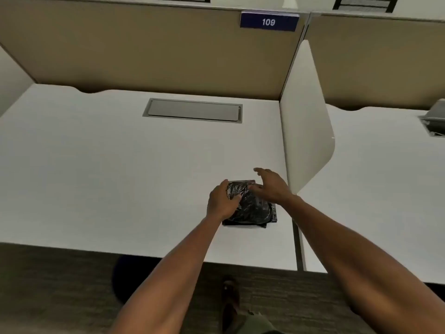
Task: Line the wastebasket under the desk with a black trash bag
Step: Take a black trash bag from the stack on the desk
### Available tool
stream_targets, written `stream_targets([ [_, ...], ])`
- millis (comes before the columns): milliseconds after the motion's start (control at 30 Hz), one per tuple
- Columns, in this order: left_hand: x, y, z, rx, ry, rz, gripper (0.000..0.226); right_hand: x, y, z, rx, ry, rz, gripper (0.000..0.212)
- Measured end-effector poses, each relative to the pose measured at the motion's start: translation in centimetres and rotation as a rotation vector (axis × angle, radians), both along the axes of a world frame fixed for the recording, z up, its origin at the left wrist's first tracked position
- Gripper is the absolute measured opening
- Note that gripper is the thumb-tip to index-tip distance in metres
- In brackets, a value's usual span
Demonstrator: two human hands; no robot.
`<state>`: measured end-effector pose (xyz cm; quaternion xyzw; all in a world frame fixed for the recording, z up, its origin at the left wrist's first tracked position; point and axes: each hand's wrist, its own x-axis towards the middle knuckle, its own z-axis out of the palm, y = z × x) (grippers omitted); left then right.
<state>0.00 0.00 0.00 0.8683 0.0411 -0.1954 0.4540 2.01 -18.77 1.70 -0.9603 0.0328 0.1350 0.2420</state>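
Observation:
A folded black trash bag [255, 209] lies on the white desk [120, 177], near its right front corner. My left hand [220, 203] grips the bag's left edge, fingers curled over the shiny plastic. Over the bag's far right corner hovers my right hand [271, 186], fingers spread, its thumb touching the top of the bag. A dark blue round shape [120, 280], possibly the wastebasket, shows on the floor just below the desk's front edge, mostly hidden by my left forearm and the desktop.
A white divider panel [305, 121] stands right of the bag, separating a neighbouring desk [385, 189]. A grey cable hatch [193, 110] is set in the desktop at the back. A tan partition with a "109" sign [269, 21] rises behind. My shoe [230, 292] rests on grey carpet.

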Motion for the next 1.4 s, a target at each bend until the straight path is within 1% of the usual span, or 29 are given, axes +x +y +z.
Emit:
stream_targets([
  [67,0.2,-0.2,-0.5,0.004,0.0,0.03,0.065,0.6,-0.4,-0.6,-0.008,0.074,0.018,0.081],
  [133,-0.1,-0.2,-1.1,0.035,0.053,0.056,0.065,0.9,-0.7,-1.2,-0.025,0.159,0.031,0.088],
  [300,0.2,-0.5,-3.1,0.058,0.139,0.095,0.064,1.5,-1.0,-3.4,-0.039,0.196,0.037,0.092],
  [467,0.2,-0.7,-4.5,0.066,0.157,0.106,0.066,1.1,-1.1,-4.6,-0.031,0.148,0.045,0.078],
  [533,0.2,-0.7,-4.9,0.064,0.154,0.11,0.07,1.0,-1.2,-4.7,-0.044,0.121,0.053,0.075],
  [667,0.0,-0.4,-4.7,-0.011,0.142,0.142,0.08,1.0,-1.3,-4.6,0.011,0.085,0.055,0.066],
  [733,-0.1,0.0,-4.5,-0.062,0.152,0.137,0.083,0.9,-1.3,-4.5,0.104,0.093,0.029,0.065],
  [800,-0.2,0.7,-4.2,-0.11,0.164,0.135,0.085,0.5,-1.5,-4.3,0.255,0.147,-0.03,0.061],
  [933,-0.7,2.6,-3.4,-0.206,0.185,0.127,0.088,-0.7,-1.5,-4.3,0.67,0.26,-0.191,0.045],
  [1067,-1.9,5.1,-2.4,-0.299,0.191,0.147,0.087,-2.2,0.0,-3.3,1.015,0.375,-0.346,0.05],
  [1133,-3.3,6.8,-1.3,-0.371,0.235,0.146,0.08,-3.1,1.4,-2.7,1.19,0.454,-0.399,0.05],
  [1200,-5.3,8.7,0.4,-0.473,0.287,0.138,0.06,-4.1,2.9,-2.4,1.34,0.519,-0.399,0.055],
  [1267,-7.6,10.7,1.4,-0.551,0.354,0.119,0.039,-5.0,4.8,-2.5,1.455,0.566,-0.389,0.064],
  [1300,-8.8,11.7,1.5,-0.584,0.382,0.113,0.037,-5.5,5.7,-2.3,1.489,0.583,-0.393,0.065],
  [1400,-12.0,15.3,1.4,-0.657,0.426,0.148,0.053,-7.1,8.9,-2.0,1.554,0.639,-0.405,0.064],
])
